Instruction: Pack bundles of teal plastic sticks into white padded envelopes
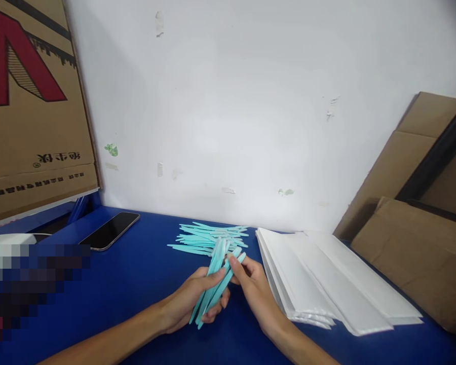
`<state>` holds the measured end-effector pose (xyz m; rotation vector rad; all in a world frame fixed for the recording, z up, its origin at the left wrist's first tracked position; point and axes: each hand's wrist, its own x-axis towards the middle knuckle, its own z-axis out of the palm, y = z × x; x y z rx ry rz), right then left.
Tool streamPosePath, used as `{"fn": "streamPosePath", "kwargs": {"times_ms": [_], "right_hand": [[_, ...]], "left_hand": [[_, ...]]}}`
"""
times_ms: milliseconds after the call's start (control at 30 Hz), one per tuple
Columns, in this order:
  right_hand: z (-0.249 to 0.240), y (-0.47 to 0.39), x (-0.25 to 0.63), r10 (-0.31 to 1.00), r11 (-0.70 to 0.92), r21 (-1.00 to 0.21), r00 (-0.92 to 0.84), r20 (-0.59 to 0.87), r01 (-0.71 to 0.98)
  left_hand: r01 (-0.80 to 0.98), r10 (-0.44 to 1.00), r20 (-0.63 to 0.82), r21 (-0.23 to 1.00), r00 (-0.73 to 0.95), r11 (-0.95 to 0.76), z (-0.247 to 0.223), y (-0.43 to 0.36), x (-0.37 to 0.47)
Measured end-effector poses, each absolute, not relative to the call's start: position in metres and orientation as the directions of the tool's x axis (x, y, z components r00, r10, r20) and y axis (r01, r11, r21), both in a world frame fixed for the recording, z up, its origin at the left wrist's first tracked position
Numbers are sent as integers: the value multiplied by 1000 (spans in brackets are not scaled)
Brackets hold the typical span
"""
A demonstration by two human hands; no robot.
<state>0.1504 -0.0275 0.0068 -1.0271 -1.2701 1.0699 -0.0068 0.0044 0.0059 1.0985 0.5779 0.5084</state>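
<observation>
My left hand [199, 299] is wrapped round a bundle of long, thin turquoise sticks [212, 290], its thumb lying across them. The sticks slant, their upper ends pointing away from me. At the upper right of the bundle, my right hand [251, 279] pinches the upper end of a turquoise stick between thumb and fingers. Just beyond both hands, a loose pile of similar turquoise sticks [197, 238] lies on the blue table [137, 274], its right part partly hidden behind the held bundle.
White flat sheets or bags [327, 284] lie stacked on the right. A phone [112, 230] rests at the back left. Cardboard [414, 258] stands at the right, a large printed box [34, 132] at the left, and a white wall [228, 111] behind. A blurred patch covers the left edge.
</observation>
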Motion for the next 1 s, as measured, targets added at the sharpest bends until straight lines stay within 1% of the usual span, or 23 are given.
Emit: {"fn": "streamPosePath", "kwargs": {"times_ms": [100, 167, 267, 400, 500, 600, 700, 833, 1000], "right_hand": [[7, -29, 151, 974, 225, -974, 10, 225, -14], [7, -30, 151, 975, 221, -975, 4, 221, -15], [5, -28, 152, 978, 207, -978, 16, 206, -34], [5, -26, 154, 974, 217, -976, 61, 216, -10], [9, -28, 154, 977, 210, -977, 52, 208, -39], [12, -29, 153, 982, 189, -978, 9, 189, -89], [13, -29, 153, 982, 186, -979, -20, 188, -86], [14, -29, 154, 986, 164, -983, -8, 165, -79], [13, -29, 153, 985, 173, -981, 0, 174, -90]], "left_hand": [[-23, 645, -174, 958, 744, 285, 4, 4, -6], [10, 651, -185, 965, 736, 263, 6, 3, -5], [-40, 687, -172, 959, 706, 281, 7, 1, -4], [-135, 702, -101, 952, 705, 273, 4, 3, -3], [-141, 681, -91, 950, 726, 278, 2, 5, -4], [-108, 618, -97, 952, 780, 285, 3, 6, -7], [-70, 565, -119, 951, 816, 302, 5, 7, -9], [-49, 564, -145, 948, 813, 315, 9, 8, -10], [-44, 578, -156, 947, 801, 317, 13, 6, -11]]}}
